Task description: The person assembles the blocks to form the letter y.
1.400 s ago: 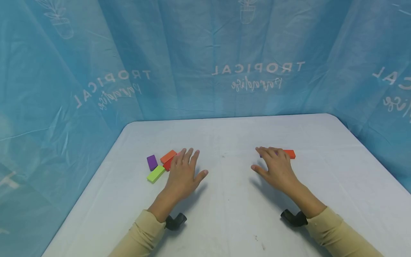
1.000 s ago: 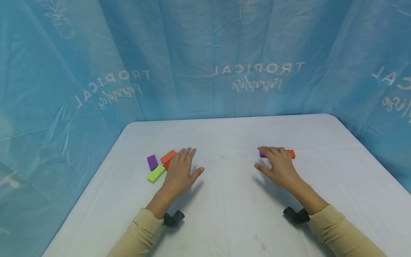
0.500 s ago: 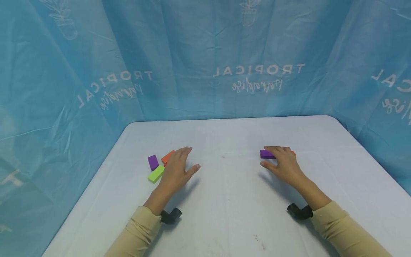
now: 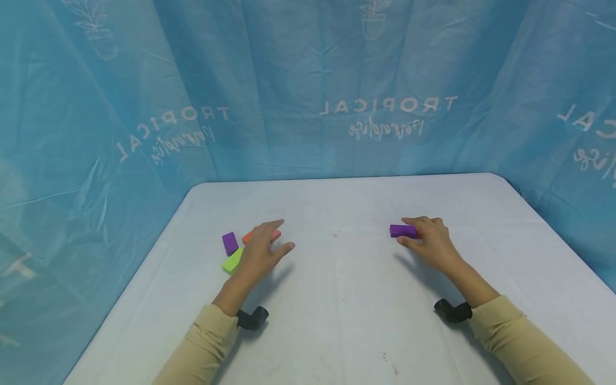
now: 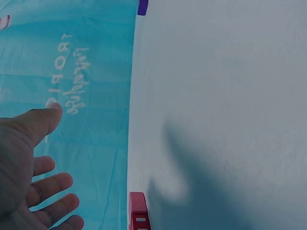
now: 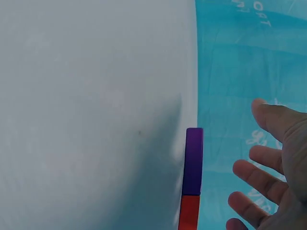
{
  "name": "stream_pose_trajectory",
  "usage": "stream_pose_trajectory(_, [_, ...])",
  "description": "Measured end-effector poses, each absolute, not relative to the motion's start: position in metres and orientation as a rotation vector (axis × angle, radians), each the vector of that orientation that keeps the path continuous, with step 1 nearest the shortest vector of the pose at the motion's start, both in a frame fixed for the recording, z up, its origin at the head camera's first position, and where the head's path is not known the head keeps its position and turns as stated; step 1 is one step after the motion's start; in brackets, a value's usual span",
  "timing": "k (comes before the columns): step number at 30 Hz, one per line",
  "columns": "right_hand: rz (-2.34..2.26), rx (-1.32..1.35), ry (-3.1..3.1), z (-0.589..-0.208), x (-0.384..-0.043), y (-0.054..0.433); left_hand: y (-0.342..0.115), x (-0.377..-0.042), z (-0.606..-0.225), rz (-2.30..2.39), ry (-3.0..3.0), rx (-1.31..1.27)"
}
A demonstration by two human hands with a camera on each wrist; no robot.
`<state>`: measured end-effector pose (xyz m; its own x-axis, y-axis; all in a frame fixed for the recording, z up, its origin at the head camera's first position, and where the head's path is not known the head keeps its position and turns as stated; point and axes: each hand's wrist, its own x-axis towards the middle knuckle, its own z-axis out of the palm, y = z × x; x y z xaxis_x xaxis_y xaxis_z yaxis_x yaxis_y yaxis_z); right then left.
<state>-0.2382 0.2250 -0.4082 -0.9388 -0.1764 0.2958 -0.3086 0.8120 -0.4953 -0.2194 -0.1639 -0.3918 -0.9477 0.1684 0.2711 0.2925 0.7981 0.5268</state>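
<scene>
My left hand (image 4: 260, 251) hovers over a loose group of blocks at the left of the table, its fingers relaxed and thumb apart. Partly behind it lie an orange block (image 4: 247, 237), a pinkish-red block (image 4: 276, 235) and a lime green block (image 4: 233, 261); a purple block (image 4: 230, 243) lies just left of them. Above the right side, my right hand (image 4: 430, 243) holds nothing, thumb and fingers spread. Close by its fingertips is another purple block (image 4: 403, 231), set end to end with a red-orange block (image 6: 189, 212), which the hand mostly hides in the head view.
A white cloth covers the table (image 4: 337, 299). Blue curtains (image 4: 298, 96) with mirrored lettering hang behind it and along both sides. A black wrist-worn piece (image 4: 253, 318) juts from under the left sleeve, and a similar black piece (image 4: 452, 311) from the right.
Both hands have drifted outward, the left one leftward and the right one rightward. More of the right purple block shows, while its red-orange neighbour has become covered. The blocks stay put.
</scene>
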Motion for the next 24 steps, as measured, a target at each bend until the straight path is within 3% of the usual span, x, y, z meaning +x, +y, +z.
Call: stream_pose_trajectory(24, [0.827,0.334,-2.855,-0.411,-0.255,0.237,-0.189,-0.254,-0.399,-1.003,-2.796,-0.219])
